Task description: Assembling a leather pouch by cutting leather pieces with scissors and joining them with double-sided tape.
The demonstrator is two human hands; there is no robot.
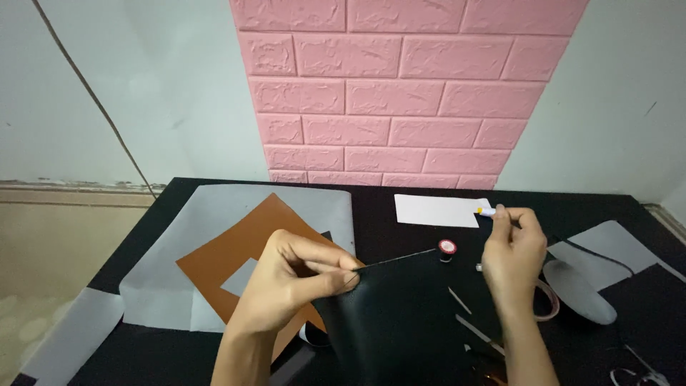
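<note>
My left hand (300, 275) pinches the upper corner of a black leather piece (400, 314), holding it up over the black table (586, 214). A thin thread or edge runs from that corner toward a small red-and-white thread spool (447, 247). My right hand (511, 254) is raised to the right of the leather, fingers closed on a small white stick with a yellow tip (486, 210). A brown leather sheet (236, 261) lies under my left hand.
A grey paper sheet (214, 207) lies under the brown leather. A white card (437, 210) sits at the back. Grey cut pieces (607, 243), a tape roll (549, 300) and thin metal tools (471, 325) lie right. A pink brick wall panel (400, 86) stands behind.
</note>
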